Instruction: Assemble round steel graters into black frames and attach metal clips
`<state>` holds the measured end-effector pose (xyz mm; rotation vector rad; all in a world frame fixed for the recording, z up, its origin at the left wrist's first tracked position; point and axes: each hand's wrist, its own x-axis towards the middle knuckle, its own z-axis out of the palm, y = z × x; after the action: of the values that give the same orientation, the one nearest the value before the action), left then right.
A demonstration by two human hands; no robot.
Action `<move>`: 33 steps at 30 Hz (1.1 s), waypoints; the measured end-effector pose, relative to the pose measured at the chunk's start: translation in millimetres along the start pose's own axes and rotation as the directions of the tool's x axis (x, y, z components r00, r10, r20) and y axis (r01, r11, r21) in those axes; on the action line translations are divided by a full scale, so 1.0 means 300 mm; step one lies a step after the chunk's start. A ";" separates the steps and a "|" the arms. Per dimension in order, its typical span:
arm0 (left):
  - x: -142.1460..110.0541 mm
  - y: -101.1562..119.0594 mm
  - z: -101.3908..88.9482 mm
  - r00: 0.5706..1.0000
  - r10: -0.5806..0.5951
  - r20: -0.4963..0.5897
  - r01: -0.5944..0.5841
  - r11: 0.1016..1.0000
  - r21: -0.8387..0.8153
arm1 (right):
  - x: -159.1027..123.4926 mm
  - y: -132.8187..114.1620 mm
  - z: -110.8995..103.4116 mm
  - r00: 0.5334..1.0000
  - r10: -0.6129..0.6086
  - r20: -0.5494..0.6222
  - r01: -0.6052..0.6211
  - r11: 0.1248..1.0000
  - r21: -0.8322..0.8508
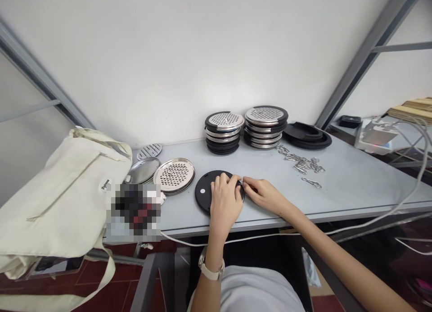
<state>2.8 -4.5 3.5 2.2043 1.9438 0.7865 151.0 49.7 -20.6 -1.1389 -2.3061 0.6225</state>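
A black round disc [203, 201] with a small white dot lies flat near the table's front edge. My left hand [224, 197] rests over its right half, fingers bent and gripping it, thumb by the right rim. At that same rim, the fingertips of my right hand [261, 194] are pinched together; a small bit of something pale shows there, too small to name. Metal snap hooks [300, 162] lie in a loose heap beyond my right hand, with a single snap hook [311, 183] apart from them. Left of the disc is a round metal grater plate [173, 174].
Two stacks of round graters [224, 120] [266, 115] with black rims stand by the wall. Black round trays [308, 136] sit to their right. A cream bag [64, 199] covers the left end. A white cable [263, 237] runs along the front edge.
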 end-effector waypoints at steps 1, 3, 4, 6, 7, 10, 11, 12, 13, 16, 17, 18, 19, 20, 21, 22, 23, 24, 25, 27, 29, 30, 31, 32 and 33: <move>0.000 0.001 0.000 1.000 -0.001 0.003 0.001 1.000 -0.001 | 0.000 -0.001 -0.001 1.000 -0.001 -0.001 0.001 1.000 -0.001; 0.001 0.002 -0.002 1.000 -0.004 0.008 0.004 1.000 -0.004 | 0.001 -0.002 -0.002 1.000 -0.003 -0.003 0.003 1.000 -0.003; 0.002 0.002 -0.002 1.000 -0.004 0.008 0.004 1.000 -0.006 | 0.001 -0.002 -0.002 1.000 -0.004 -0.005 0.004 1.000 -0.005; 0.002 0.002 -0.003 1.000 -0.003 0.006 0.003 1.000 -0.009 | 0.002 -0.001 -0.001 1.000 -0.005 -0.008 0.005 1.000 -0.011; 0.002 0.002 -0.004 1.000 -0.003 0.005 0.003 1.000 -0.008 | 0.002 -0.001 0.000 1.000 -0.005 -0.010 0.005 1.000 -0.014; 0.002 0.002 -0.003 1.000 -0.006 0.008 0.006 1.000 -0.003 | 0.001 0.001 0.002 1.000 0.000 -0.011 0.000 1.000 -0.016; 0.002 0.002 -0.002 1.000 -0.006 0.010 0.006 1.000 -0.001 | 0.000 0.001 0.002 1.000 0.001 -0.010 -0.001 1.000 -0.014; 0.002 0.002 -0.002 1.000 -0.007 0.011 0.007 1.000 0.002 | -0.001 0.001 0.002 1.000 0.002 -0.009 -0.002 1.000 -0.011; 0.003 0.002 -0.001 1.000 -0.009 0.012 0.008 1.000 0.004 | -0.001 0.001 0.002 1.000 0.001 -0.008 -0.001 1.000 -0.008; 0.002 0.001 0.000 1.000 -0.004 0.009 0.004 1.000 0.005 | -0.001 -0.001 0.001 1.000 0.000 -0.006 0.000 1.000 -0.005; 0.002 0.001 0.000 1.000 -0.002 0.006 0.002 1.000 0.003 | -0.001 -0.001 0.001 1.000 0.001 -0.006 -0.001 1.000 -0.006; 0.002 0.001 -0.001 1.000 0.000 0.004 0.000 1.000 0.001 | 0.000 -0.002 0.001 1.000 0.003 -0.006 -0.003 1.000 -0.007; 0.002 0.001 -0.001 1.000 0.001 0.004 -0.001 1.000 -0.001 | 0.000 -0.003 0.000 1.000 0.005 -0.006 -0.005 1.000 -0.007; 0.002 0.001 -0.001 1.000 -0.002 0.004 0.002 1.000 -0.002 | 0.000 -0.004 0.000 1.000 0.005 -0.006 -0.005 1.000 -0.007; 0.002 0.001 -0.002 1.000 -0.006 0.006 0.006 1.000 -0.001 | 0.001 -0.004 0.000 1.000 0.005 -0.005 -0.005 1.000 -0.006; 0.003 0.002 -0.003 1.000 -0.010 0.009 0.010 1.000 0.000 | 0.001 -0.005 0.000 1.000 0.005 -0.005 -0.005 1.000 -0.006; 0.003 0.002 -0.004 1.000 -0.013 0.013 0.013 1.000 0.000 | 0.001 -0.005 0.000 1.000 0.005 -0.006 -0.005 1.000 -0.006; 0.003 0.003 -0.005 1.000 -0.014 0.015 0.014 1.000 0.000 | 0.002 -0.005 -0.001 1.000 0.005 -0.007 -0.005 1.000 -0.007; 0.004 0.004 -0.005 1.000 -0.014 0.016 0.014 1.000 -0.001 | 0.002 -0.005 -0.001 1.000 0.005 -0.010 -0.005 1.000 -0.008; 0.003 0.004 -0.007 1.000 -0.011 0.015 0.011 1.000 -0.001 | 0.002 -0.004 -0.001 1.000 0.003 -0.012 -0.003 1.000 -0.008; 0.001 0.005 -0.007 1.000 -0.009 0.012 0.009 1.000 0.002 | 0.003 -0.004 -0.001 1.000 0.000 -0.010 -0.001 1.000 -0.010; 0.000 0.005 -0.007 1.000 -0.009 0.009 0.008 1.000 0.004 | 0.003 -0.003 0.000 1.000 0.001 -0.009 -0.001 1.000 -0.012; 0.000 0.005 -0.007 1.000 -0.007 0.007 0.007 1.000 0.006 | 0.004 -0.003 0.000 1.000 0.003 -0.007 -0.003 1.000 -0.015; -0.001 0.005 -0.007 1.000 -0.007 0.006 0.007 1.000 0.007 | 0.004 -0.003 0.000 1.000 0.005 -0.005 -0.005 1.000 -0.018; -0.002 0.005 -0.006 1.000 -0.006 0.006 0.006 1.000 0.008 | 0.004 -0.003 0.001 1.000 0.007 -0.003 -0.007 1.000 -0.020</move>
<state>3.2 -5.6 5.6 2.2015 1.9533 0.7724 149.6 50.3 -19.9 -1.1570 -2.3115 0.6012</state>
